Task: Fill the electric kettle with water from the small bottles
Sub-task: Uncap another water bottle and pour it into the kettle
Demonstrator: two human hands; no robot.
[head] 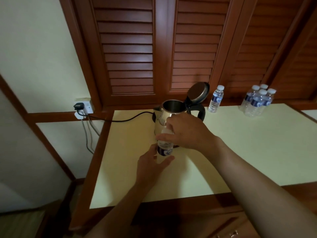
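Left hand [151,164] grips the lower body of a small bottle [164,148], fingers curled round it, just in front of the kettle [169,115]. Right hand [187,133] is closed over the bottle's top, fingers pinching the cap area. Kettle sits on the table [240,143], lid [199,91] flipped up. One spare bottle [216,98] and a pack of bottles [258,102] stand at the far edge.

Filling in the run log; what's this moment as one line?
stage: opening bottle | left hand: holds bottle | right hand: grips cap | kettle: lid open | spare bottles: five, table rear
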